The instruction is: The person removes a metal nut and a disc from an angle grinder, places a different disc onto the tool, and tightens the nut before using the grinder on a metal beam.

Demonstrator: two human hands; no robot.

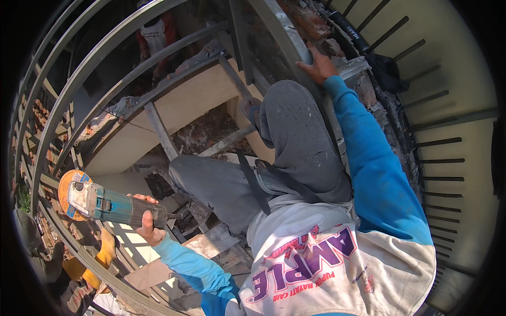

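At the left, my left hand (149, 226) is wrapped round the rear body of a teal and black angle grinder (116, 206). The grinder points left, away from me, with an orange disc (72, 196) at its head. I cannot tell whether the disc is spinning. It is close to curved metal bars (50, 137). Up at the right, my right hand (319, 67) grips the edge of a thick grey metal beam (282, 31), its arm stretched out. My legs in grey trousers are bent between the hands.
Below my legs, metal crossbars (161, 129) span an opening over rubble. Broken masonry (369, 92) lines the right side, with several rods (443, 160) sticking out beyond it. A black cylinder (349, 30) lies there. One person (154, 39) stands at the top; another's yellow boot (107, 252) shows lower left.
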